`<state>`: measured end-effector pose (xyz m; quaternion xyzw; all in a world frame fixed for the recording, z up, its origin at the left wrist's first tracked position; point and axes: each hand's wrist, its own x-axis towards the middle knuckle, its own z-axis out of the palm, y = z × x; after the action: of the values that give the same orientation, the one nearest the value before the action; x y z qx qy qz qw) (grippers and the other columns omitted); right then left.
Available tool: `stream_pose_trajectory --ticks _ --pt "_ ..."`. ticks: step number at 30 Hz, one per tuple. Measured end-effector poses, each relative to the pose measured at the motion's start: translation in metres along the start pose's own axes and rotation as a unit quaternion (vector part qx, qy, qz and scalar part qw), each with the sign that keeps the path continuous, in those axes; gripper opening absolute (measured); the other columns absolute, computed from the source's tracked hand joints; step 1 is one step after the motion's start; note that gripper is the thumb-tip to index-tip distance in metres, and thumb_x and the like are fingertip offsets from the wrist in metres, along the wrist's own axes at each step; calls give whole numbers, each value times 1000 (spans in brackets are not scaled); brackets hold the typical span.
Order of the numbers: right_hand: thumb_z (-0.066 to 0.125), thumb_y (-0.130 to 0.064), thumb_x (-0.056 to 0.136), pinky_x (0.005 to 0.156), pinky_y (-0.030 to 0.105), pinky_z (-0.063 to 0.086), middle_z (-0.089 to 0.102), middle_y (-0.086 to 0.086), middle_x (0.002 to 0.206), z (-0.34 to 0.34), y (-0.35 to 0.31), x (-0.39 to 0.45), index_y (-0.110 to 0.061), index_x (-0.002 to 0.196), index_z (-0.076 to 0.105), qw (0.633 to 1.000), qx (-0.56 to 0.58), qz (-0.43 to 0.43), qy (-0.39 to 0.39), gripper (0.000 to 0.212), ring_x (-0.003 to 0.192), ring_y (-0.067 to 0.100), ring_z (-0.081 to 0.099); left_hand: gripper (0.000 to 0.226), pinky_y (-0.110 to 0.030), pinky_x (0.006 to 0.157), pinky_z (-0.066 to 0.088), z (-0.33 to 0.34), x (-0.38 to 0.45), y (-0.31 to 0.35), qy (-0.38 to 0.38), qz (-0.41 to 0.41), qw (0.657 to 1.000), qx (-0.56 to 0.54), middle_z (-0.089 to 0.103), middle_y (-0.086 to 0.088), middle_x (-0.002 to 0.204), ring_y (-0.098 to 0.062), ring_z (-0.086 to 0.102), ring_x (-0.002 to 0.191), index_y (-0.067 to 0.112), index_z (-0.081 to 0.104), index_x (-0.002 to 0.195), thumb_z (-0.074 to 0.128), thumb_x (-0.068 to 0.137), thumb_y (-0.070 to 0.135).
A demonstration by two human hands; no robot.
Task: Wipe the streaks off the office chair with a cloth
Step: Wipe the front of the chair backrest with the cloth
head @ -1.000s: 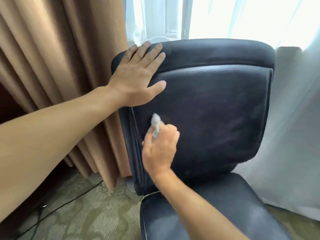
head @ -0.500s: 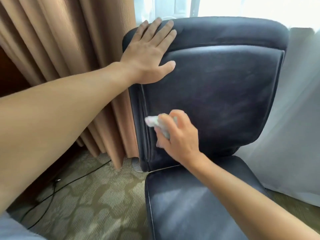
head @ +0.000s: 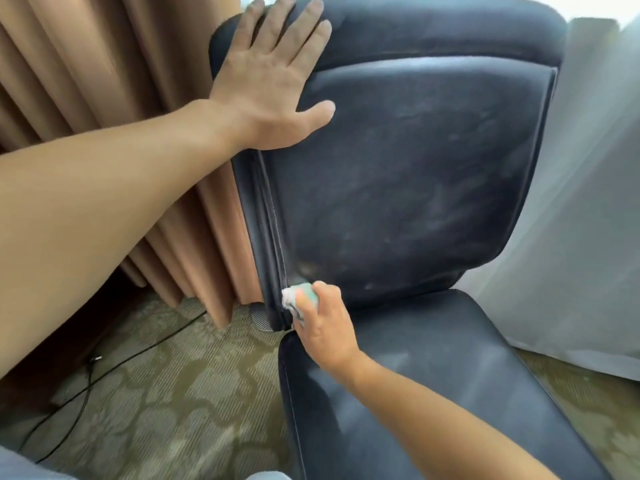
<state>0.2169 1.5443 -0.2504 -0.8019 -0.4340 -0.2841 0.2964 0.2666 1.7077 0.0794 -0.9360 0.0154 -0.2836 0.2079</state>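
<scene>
Head view is showing the left hand (head: 273, 88) lying flat, fingers spread, bracing the office chair (head: 415, 188) at its eleven o'clock corner. The right hand (head: 322, 327) is pinching a small wadded cloth (head: 294, 297) against the backrest's seven o'clock edge — right at the seam. Pale streaks are covering the panel towards three o'clock; such a small wad is likely smearing rather than lifting them — or slipping into the seam.

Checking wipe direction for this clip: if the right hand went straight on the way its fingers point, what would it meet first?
The right hand, gripping the small pale crumpled cloth, points up-left at the dark leather office chair's backrest. It would likely press straight into the backrest's lower left edge seam; contact already looks made, though depth is unclear.
</scene>
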Motion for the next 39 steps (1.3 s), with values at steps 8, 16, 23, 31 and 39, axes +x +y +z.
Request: stream_pose_trajectory --ticks 8,16,23,31,39 --pt "91 -32 63 46 26 35 54 1 92 -37 18 -92 -22 97 61 946 -69 158 -273 46 73 26 54 91 -58 129 5 -14 -13 3 -2 -1 999 37 6 -6 175 -34 5 160 17 10 165 25 93 72" --pt "59 -38 98 56 31 43 47 -6 106 -139 28 -27 -26 112 61 960 -73 215 -165 19 93 20 46 92 -57 129 -2 -32 -35 2 -43 -35 996 75 -5 -4 176 -31 -6 161 18 5 166 14 93 72" --pt "63 -38 96 69 31 47 46 -13 105 -226 -34 51 -35 115 63 975 -24 215 -40 19 98 14 48 86 -51 129 -3 -71 -90 -10 -86 -76 987 109 -8 -3 176 -29 -9 161 19 2 168 16 98 67" --pt "61 -46 96 83 34 50 53 -11 110 -268 -99 57 -38 116 64 967 32 249 -41 22 98 15 59 93 -50 127 14 -142 -169 2 -107 -108 972 177 10 -11 175 -35 8 160 11 15 166 17 96 72" --pt "62 -47 94 88 35 50 54 -9 112 -292 -157 25 -37 118 64 968 62 238 -58 26 99 17 61 85 -45 114 32 -209 -225 7 -108 -64 974 190 29 -9 170 -31 27 154 14 39 157 22 95 70"
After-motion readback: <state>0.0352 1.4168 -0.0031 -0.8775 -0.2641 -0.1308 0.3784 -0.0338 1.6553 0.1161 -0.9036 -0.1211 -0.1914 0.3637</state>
